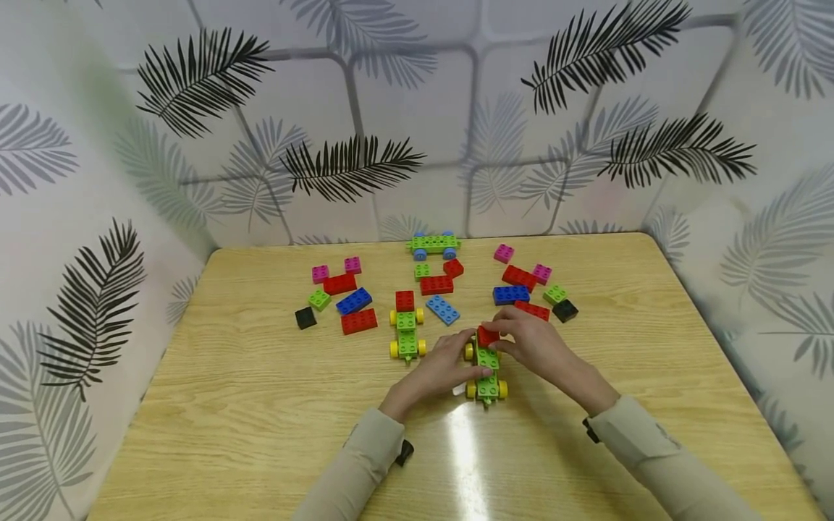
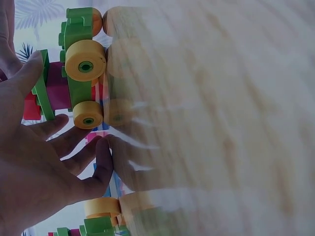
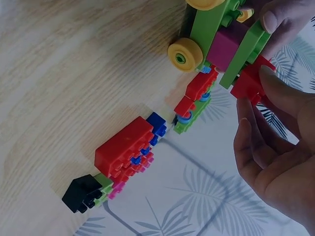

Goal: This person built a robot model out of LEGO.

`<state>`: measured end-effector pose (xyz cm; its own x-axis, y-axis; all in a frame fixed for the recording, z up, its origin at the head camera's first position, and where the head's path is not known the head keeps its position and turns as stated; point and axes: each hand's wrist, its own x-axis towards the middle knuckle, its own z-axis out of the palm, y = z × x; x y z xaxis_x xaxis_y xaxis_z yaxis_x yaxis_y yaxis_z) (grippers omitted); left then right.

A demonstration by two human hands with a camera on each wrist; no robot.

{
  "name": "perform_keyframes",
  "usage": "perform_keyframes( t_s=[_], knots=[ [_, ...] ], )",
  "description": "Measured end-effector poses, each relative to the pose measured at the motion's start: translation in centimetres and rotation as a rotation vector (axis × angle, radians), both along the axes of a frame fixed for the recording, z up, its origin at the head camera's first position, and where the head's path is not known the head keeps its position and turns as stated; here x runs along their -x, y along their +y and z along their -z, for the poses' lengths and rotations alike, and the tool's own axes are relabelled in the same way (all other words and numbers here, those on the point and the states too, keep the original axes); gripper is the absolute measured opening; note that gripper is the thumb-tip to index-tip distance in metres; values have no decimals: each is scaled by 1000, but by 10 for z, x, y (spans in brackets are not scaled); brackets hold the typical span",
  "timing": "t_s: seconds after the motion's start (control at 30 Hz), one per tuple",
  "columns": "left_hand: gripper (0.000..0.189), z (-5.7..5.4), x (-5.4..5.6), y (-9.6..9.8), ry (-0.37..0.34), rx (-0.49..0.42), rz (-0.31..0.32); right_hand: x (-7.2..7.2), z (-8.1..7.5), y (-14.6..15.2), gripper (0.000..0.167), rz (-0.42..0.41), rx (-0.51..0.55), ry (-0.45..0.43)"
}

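Note:
A green toy block car (image 1: 487, 387) with yellow wheels stands on the table in front of me. On its chassis sits a magenta brick (image 2: 58, 86), topped by a thin green plate (image 3: 246, 51). My left hand (image 1: 439, 367) steadies the car, thumb on one side of the plate and fingers on the other. With thumb and fingertips, my right hand (image 1: 537, 344) pinches a small red brick (image 3: 248, 87) at the far end of the plate. The brick sits against the plate's studded side in the right wrist view.
Left of the hands stands a similar green car (image 1: 407, 340) carrying a red brick (image 1: 405, 300). A blue-wheeled green chassis (image 1: 434, 244) is at the back edge. Loose bricks lie in groups, including a light blue plate (image 1: 443, 310) and black bricks (image 1: 305, 318) at the sides.

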<state>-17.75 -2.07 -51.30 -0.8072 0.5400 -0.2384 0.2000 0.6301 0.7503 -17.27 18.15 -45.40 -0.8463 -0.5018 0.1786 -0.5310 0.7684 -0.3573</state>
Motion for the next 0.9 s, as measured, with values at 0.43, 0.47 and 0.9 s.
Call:
perform_keyframes(
  t_s=[0.43,0.47,0.9],
  knots=[
    [87,-1,-2,1,-20,-9,-9,1,-5,-1,32,-48,14,-27],
    [87,-1,-2,1,-16,-7,-9,1,-5,-1,32,-53,18,-30],
    [88,-2,1,1,-19,-5,-14,9,-13,-2,34,-70,-22,-66]
  ],
)
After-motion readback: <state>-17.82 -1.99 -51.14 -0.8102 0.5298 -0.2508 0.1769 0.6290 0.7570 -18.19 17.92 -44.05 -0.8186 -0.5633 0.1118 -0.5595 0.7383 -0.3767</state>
